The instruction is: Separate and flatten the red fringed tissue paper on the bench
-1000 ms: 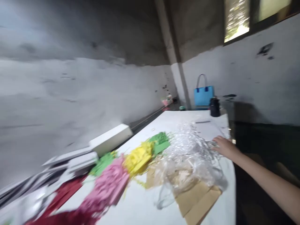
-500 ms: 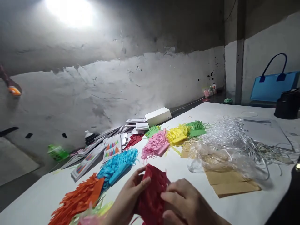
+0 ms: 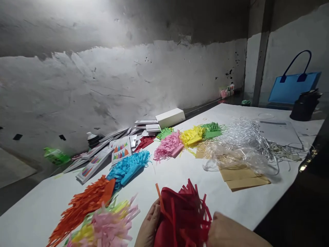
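Head view: a red fringed paper bundle point(image 3: 167, 219) is held up over the near side of a white table point(image 3: 138, 185), its left edge gripped by the left hand point(image 3: 147, 228). The right hand point(image 3: 218, 228) is seen at the bundle's right side, blurred; whether its fingers are closed cannot be told. An orange bundle point(image 3: 84, 206) and a blue bundle point(image 3: 130, 168) are laid farther left.
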Available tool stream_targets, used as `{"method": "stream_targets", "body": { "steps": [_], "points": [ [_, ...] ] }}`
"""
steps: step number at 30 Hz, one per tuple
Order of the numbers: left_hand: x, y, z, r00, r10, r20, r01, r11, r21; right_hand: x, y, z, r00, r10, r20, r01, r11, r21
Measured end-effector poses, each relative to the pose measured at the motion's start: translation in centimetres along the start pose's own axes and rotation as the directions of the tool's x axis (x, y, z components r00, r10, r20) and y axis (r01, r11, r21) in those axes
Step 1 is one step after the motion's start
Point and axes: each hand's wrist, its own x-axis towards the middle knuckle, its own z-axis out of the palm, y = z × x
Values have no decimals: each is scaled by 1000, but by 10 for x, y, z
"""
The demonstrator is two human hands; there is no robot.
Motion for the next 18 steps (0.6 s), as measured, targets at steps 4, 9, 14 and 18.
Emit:
{"method": "stream_targets", "body": {
  "steps": [4, 9, 14, 18],
  "points": [
    [-14, -15, 13, 998, -46, 30, 49, 993, -107, -1, -20, -42, 896, 212, -390, -324, 913, -248],
    [-23, -25, 31, 996, -58, 63, 64, 993, -96, 27, -52, -21, 887, -131, -442, -67, 911, -406],
    [-30, -34, 36, 998, -40, 47, 46, 990, -134, 25, -49, 11, 893, -132, -431, -57, 915, -398],
    [-42, -67, 40, 992, 121, 21, -118, 988, -102, 13, -39, 3, 887, 36, -461, -158, 960, -230]
  ]
}}
